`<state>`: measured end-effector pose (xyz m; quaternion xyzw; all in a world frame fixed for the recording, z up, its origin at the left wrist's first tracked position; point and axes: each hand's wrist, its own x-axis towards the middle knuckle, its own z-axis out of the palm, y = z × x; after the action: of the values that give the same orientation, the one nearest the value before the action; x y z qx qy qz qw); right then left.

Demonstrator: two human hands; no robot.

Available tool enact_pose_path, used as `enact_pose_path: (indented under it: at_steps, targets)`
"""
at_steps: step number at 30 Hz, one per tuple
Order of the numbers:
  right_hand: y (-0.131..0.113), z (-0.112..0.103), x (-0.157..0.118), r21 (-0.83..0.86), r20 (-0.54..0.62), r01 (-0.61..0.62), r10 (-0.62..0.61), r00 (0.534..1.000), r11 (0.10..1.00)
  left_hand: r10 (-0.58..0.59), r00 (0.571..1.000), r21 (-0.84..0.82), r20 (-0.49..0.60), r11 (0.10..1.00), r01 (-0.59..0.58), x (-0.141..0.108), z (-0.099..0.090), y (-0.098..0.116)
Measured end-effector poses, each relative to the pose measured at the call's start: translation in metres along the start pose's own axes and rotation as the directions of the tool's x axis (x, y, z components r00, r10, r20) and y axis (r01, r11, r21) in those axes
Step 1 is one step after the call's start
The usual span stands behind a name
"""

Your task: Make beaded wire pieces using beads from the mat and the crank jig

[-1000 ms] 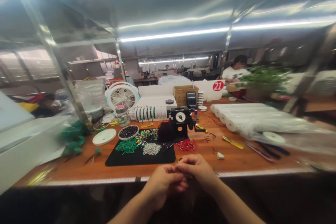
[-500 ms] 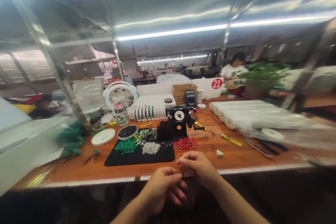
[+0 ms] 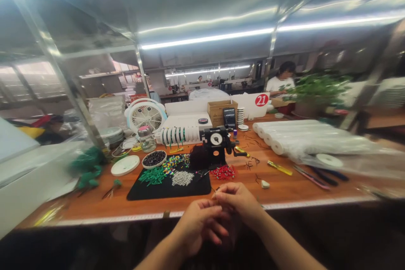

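My right hand (image 3: 238, 202) is over the front edge of the bench, thumb and forefinger pinched on a thin dark cord (image 3: 214, 193), whose short end sticks out to the left. Just below and left of it, my left hand (image 3: 201, 223) has thumb and forefinger together, the other fingers loosely curled; what lies between its tips is hidden. Beyond both hands, a black mat (image 3: 148, 193) carries green tube-shaped pieces (image 3: 152, 176), silver beads (image 3: 182, 178) and multicoloured beads (image 3: 172, 164). Red pieces (image 3: 223, 172) lie at the mat's right edge.
A black hand-cranked device (image 3: 217, 147) with a dial stands behind the mat, beside white spools (image 3: 180, 136). Left are a dish of dark beads (image 3: 154, 159) and a white lid (image 3: 125, 165). Right lie a yellow cutter (image 3: 279, 168), tweezers (image 3: 311, 177) and plastic-wrapped white rolls (image 3: 303, 135).
My left hand has moved slightly right and up, bringing its fingertips close to my right hand. My right hand keeps its pinch on the cord, nearly still.
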<state>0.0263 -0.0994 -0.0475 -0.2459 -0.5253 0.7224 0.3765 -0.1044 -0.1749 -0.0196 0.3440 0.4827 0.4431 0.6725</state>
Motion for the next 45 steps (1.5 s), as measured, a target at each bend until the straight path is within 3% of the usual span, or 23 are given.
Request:
enact_pose_path:
  at_steps: [8,12,14,19,25,32,45]
  targets:
    - [-0.005,0.004,-0.001,-0.009,0.026,-0.014,0.014,1.000,1.000,0.007,1.000,-0.041,-0.008,0.999,-0.007,0.004,0.001,-0.003]
    - [-0.004,0.006,-0.002,-0.013,-0.041,0.019,-0.019,0.999,1.000,0.059,0.987,-0.321,-0.153,0.941,-0.106,0.002,0.000,-0.002]
    - [-0.003,0.008,-0.004,-0.036,-0.049,0.013,-0.015,0.999,0.999,0.019,0.975,-0.468,-0.223,0.875,-0.124,0.001,0.001,0.000]
    - [-0.004,0.014,-0.010,-0.122,-0.166,0.048,-0.068,0.984,0.991,-0.041,0.961,-0.609,-0.274,0.781,-0.140,0.001,0.004,0.004]
    - [-0.011,0.030,-0.017,-0.344,-0.216,0.155,-0.239,0.947,0.926,-0.018,0.977,-0.666,-0.210,0.735,-0.130,0.002,0.004,0.000]
    - [0.001,0.046,-0.022,-0.188,-0.211,0.186,-0.224,0.951,0.965,0.009,1.000,-0.746,0.002,0.666,-0.005,0.004,0.004,-0.002]
    - [-0.002,0.046,-0.024,-0.285,-0.235,0.193,-0.264,0.936,0.939,-0.015,0.999,-0.755,0.030,0.655,0.033,0.001,0.006,0.003]
